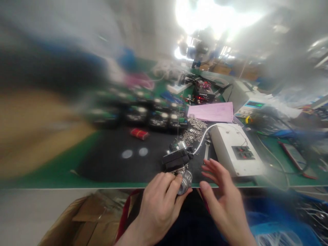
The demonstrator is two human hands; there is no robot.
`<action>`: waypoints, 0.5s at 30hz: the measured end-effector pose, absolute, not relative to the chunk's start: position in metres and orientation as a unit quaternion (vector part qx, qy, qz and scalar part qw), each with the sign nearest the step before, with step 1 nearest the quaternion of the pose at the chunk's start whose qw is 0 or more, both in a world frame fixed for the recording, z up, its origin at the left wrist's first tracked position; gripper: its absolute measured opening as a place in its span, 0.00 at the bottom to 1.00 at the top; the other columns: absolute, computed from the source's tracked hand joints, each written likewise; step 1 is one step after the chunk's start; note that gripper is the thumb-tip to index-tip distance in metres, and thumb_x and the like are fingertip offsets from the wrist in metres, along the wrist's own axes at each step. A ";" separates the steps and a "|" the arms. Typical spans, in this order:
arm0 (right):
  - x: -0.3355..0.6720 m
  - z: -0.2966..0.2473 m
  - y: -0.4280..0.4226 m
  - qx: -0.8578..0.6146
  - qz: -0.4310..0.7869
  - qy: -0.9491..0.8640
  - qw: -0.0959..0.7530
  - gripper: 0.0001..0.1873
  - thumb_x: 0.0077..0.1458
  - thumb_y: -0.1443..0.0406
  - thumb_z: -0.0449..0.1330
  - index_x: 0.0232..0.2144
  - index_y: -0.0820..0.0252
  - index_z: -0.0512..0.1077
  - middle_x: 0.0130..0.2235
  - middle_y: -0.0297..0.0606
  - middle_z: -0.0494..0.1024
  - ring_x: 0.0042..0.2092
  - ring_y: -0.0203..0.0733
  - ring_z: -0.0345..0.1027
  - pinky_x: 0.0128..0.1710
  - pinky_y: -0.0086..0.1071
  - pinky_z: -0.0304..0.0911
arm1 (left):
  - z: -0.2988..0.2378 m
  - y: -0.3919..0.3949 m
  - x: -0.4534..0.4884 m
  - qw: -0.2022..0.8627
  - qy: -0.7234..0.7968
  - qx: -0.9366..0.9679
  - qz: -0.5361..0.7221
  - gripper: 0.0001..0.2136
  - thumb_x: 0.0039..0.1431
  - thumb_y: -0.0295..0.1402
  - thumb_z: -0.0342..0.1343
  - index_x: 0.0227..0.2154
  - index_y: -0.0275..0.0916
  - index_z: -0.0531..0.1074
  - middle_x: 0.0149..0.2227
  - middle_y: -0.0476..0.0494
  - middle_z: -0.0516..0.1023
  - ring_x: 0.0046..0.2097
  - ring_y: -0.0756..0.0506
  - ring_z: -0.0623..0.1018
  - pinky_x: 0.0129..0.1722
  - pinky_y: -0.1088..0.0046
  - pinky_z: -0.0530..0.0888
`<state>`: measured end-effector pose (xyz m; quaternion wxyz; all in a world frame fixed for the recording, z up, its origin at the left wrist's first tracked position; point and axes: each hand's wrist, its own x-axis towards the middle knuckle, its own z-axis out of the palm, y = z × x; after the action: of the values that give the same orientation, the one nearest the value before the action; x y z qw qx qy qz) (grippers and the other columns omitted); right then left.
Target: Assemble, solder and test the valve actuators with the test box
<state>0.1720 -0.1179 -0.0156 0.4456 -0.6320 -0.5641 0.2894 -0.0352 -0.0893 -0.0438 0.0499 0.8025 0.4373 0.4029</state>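
Observation:
My left hand (161, 198) grips a silver metal valve body (186, 182) at the table's front edge, thumb below and fingers over its side. Joined to the valve body is a black housing (176, 160) with a green circuit board and a round metal part on its far side. A white cable runs from the housing to the right. My right hand (221, 196) hovers just right of the valve body, fingers spread, touching nothing. Beyond it a small wrench (206, 150) lies on the black mat (107, 160), beside the white box.
Right of the wrench stands a white box (228, 147) with black-and-red terminals. Metal washers (191, 135) and pins (197, 122) lie in piles near a pink sheet (211, 111). Several black units (159, 118) line the left back. A red bundle (139, 134) and phone (297, 159) are also there.

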 end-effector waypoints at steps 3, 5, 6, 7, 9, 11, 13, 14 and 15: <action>0.149 -0.032 -0.095 -0.586 0.426 -0.509 0.464 0.49 0.58 0.55 0.74 0.74 0.49 0.56 0.72 0.49 0.68 0.67 0.55 0.70 0.68 0.52 0.66 | -0.040 -0.096 -0.029 0.008 0.427 0.807 0.408 0.10 0.65 0.26 0.64 0.47 0.35 0.74 0.36 0.41 0.79 0.38 0.43 0.78 0.37 0.66 0.76; 0.143 -0.035 -0.082 -0.568 0.490 -0.459 0.476 0.52 0.55 0.55 0.76 0.74 0.52 0.56 0.70 0.50 0.70 0.67 0.55 0.70 0.70 0.52 0.62 | -0.034 -0.098 -0.023 -0.020 0.420 0.814 0.400 0.06 0.65 0.24 0.62 0.43 0.36 0.75 0.34 0.42 0.78 0.36 0.44 0.78 0.35 0.66 0.76; 0.141 -0.034 -0.077 -0.558 0.519 -0.432 0.482 0.52 0.53 0.54 0.77 0.73 0.53 0.58 0.69 0.50 0.72 0.66 0.55 0.70 0.70 0.51 0.63 | -0.031 -0.100 -0.019 -0.036 0.420 0.816 0.395 0.05 0.65 0.23 0.61 0.42 0.36 0.75 0.34 0.42 0.78 0.35 0.44 0.77 0.34 0.66 0.75; 0.139 -0.032 -0.073 -0.546 0.545 -0.406 0.489 0.51 0.52 0.54 0.78 0.71 0.53 0.60 0.67 0.49 0.74 0.65 0.54 0.72 0.68 0.49 0.65 | -0.028 -0.101 -0.014 -0.052 0.423 0.817 0.389 0.05 0.65 0.22 0.60 0.42 0.36 0.76 0.34 0.42 0.78 0.34 0.44 0.77 0.34 0.66 0.76; 0.137 -0.026 -0.069 -0.521 0.578 -0.365 0.511 0.44 0.52 0.53 0.78 0.65 0.54 0.68 0.62 0.46 0.80 0.60 0.52 0.76 0.61 0.42 0.71 | -0.022 -0.102 -0.003 -0.082 0.437 0.809 0.385 0.07 0.65 0.21 0.58 0.44 0.34 0.77 0.35 0.40 0.79 0.34 0.43 0.78 0.35 0.66 0.77; 0.136 -0.020 -0.066 -0.505 0.591 -0.336 0.532 0.31 0.54 0.52 0.77 0.55 0.56 0.76 0.53 0.42 0.85 0.51 0.47 0.81 0.51 0.36 0.75 | -0.019 -0.104 0.008 -0.090 0.452 0.796 0.391 0.11 0.65 0.20 0.58 0.47 0.33 0.79 0.38 0.39 0.81 0.37 0.43 0.80 0.39 0.65 0.80; 0.137 -0.017 -0.062 -0.500 0.595 -0.299 0.553 0.22 0.55 0.51 0.75 0.46 0.58 0.80 0.43 0.39 0.87 0.41 0.44 0.81 0.45 0.35 0.76 | -0.018 -0.106 0.014 -0.068 0.445 0.794 0.408 0.14 0.65 0.20 0.58 0.52 0.32 0.79 0.44 0.36 0.83 0.44 0.41 0.83 0.46 0.64 0.83; 0.138 -0.016 -0.059 -0.495 0.603 -0.276 0.562 0.21 0.56 0.51 0.74 0.43 0.58 0.81 0.39 0.38 0.87 0.39 0.44 0.81 0.45 0.36 0.77 | -0.018 -0.106 0.015 -0.049 0.430 0.797 0.422 0.16 0.66 0.21 0.58 0.55 0.32 0.78 0.47 0.35 0.83 0.49 0.40 0.83 0.51 0.63 0.83; 0.139 -0.015 -0.055 -0.482 0.614 -0.255 0.571 0.20 0.56 0.50 0.74 0.41 0.58 0.81 0.37 0.38 0.87 0.39 0.46 0.81 0.45 0.39 0.77 | -0.018 -0.106 0.013 -0.028 0.410 0.799 0.438 0.17 0.66 0.22 0.59 0.56 0.32 0.78 0.51 0.35 0.83 0.54 0.39 0.82 0.56 0.62 0.82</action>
<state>0.1391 -0.0546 -0.0154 0.5708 -0.4819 -0.2552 0.6138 0.0135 -0.1064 -0.0183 -0.0278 0.7994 0.4099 0.4383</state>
